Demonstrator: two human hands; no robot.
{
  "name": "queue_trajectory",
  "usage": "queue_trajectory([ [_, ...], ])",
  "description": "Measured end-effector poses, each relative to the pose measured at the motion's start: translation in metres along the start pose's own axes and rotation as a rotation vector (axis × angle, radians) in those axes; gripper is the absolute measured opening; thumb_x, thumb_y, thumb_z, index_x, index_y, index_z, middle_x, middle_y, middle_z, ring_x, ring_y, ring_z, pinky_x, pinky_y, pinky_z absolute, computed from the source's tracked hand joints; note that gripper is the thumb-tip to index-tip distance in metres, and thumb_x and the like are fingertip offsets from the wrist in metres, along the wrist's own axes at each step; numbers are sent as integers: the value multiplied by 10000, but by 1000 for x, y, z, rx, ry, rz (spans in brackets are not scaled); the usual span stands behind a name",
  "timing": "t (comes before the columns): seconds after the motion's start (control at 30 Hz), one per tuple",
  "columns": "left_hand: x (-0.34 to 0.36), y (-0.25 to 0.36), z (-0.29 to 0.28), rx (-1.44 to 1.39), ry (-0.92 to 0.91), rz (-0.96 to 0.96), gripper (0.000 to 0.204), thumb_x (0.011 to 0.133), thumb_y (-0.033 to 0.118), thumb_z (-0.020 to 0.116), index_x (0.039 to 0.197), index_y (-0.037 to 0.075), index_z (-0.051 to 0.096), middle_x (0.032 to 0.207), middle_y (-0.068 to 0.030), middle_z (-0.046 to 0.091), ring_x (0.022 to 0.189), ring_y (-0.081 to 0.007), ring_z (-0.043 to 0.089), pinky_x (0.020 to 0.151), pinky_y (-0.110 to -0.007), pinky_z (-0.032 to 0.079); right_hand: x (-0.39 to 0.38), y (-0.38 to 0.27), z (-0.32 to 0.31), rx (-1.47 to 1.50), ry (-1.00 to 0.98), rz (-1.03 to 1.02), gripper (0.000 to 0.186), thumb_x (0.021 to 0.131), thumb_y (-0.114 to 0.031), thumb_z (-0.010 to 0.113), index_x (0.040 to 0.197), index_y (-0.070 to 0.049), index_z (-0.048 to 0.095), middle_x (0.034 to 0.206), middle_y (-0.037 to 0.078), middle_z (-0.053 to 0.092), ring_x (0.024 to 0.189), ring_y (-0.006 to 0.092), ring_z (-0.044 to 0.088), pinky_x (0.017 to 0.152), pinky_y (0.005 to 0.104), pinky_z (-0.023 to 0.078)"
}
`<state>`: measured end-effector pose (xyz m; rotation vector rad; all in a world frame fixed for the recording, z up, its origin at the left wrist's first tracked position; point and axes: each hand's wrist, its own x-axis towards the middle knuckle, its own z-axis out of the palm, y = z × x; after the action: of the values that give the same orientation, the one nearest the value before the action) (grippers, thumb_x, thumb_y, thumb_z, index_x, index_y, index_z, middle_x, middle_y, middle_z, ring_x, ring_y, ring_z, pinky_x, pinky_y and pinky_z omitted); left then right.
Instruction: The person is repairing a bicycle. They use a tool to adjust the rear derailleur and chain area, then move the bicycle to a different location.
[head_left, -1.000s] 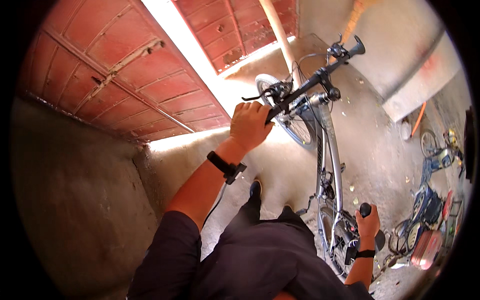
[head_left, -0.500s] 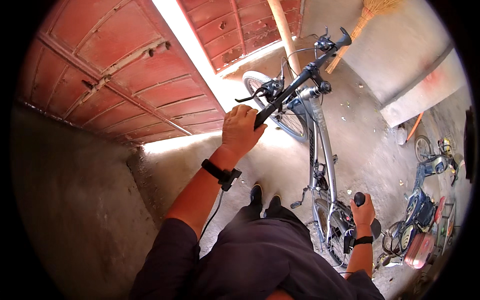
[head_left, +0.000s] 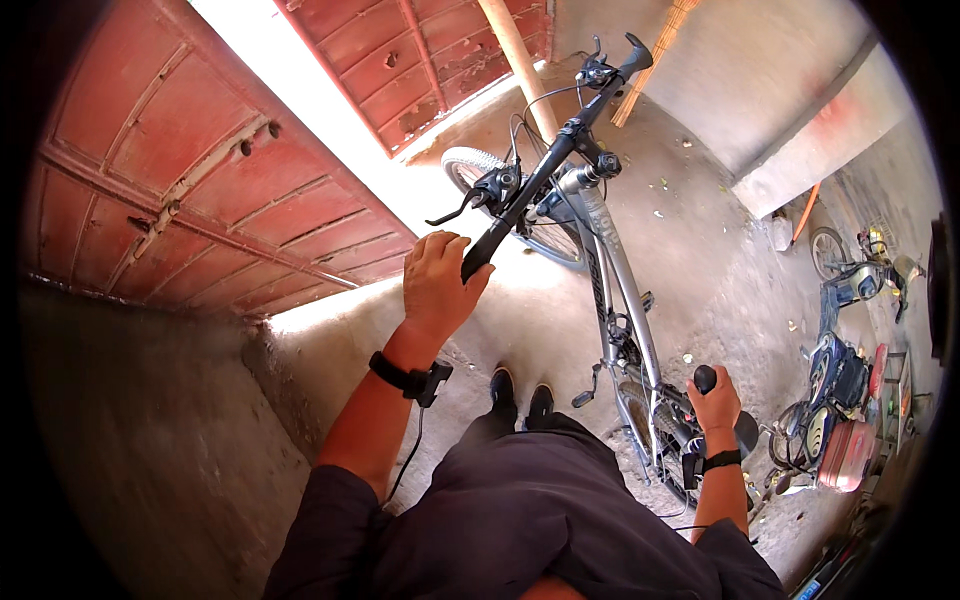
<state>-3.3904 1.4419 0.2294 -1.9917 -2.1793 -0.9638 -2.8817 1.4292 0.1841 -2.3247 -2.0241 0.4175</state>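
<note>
A grey bicycle [head_left: 630,290] stands upright on the floor in front of me and to my right, its front wheel [head_left: 470,170] toward the gate. My left hand [head_left: 438,285] is closed around the near end of the black handlebar [head_left: 548,178], thumb over the end of the grip. Just beyond the fingers juts the brake lever [head_left: 450,212]. My right hand [head_left: 716,403] grips the black saddle [head_left: 705,378], whose nose pokes out ahead of the fingers. Its palm and wrist hide much of the seat.
Ahead are red metal gate panels [head_left: 230,180] with a bright gap between them. A wooden pole [head_left: 520,65] and a straw broom [head_left: 655,60] lean beyond the handlebar. Along the right side stand a concrete ledge [head_left: 810,140] and a parked motorbike [head_left: 835,390].
The view has shifted, so gate, broom and motorbike sit farther left or higher. Both hands stay on the bicycle, which shows slightly farther left in the picture.
</note>
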Motion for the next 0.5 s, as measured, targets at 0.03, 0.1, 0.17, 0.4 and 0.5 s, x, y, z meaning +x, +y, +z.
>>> queue_trajectory([
  [0.03,-1,-1,-1,1,9,9,407,765,256,811,1061,20,662,1113,-133,643,1089,-344,589,942,-469,449,1,-4,-3,21,-19,28,533,738,-389,819,1143,-110,616,1054,135,699,924,345,695,772,448,556],
  [0.1,0,-4,-1,-10,40,28,406,780,258,802,1070,16,655,1115,-147,644,1076,-354,593,939,-475,452,4,-1,-3,25,-14,26,527,737,-390,820,1136,-111,620,1044,135,701,907,337,700,757,440,560],
  [0.17,4,-9,-3,-34,86,48,409,796,262,793,1086,13,646,1116,-162,643,1068,-365,595,936,-482,453,8,1,-1,17,0,16,521,737,-390,820,1131,-112,623,1038,134,701,900,336,701,754,437,560],
  [0.4,83,-126,-77,181,366,-190,402,908,224,695,1214,-12,585,1179,-201,625,1116,-407,572,989,-503,439,20,-4,17,-14,7,-10,511,736,-383,822,1120,-113,621,1042,143,694,952,375,673,816,466,535],
  [0.5,120,-183,-122,225,509,-288,467,918,278,665,1258,-30,578,1243,-211,613,1180,-399,549,1031,-506,421,19,-1,21,11,31,-45,503,731,-358,833,1115,-117,614,1049,149,690,976,394,661,836,476,526],
])
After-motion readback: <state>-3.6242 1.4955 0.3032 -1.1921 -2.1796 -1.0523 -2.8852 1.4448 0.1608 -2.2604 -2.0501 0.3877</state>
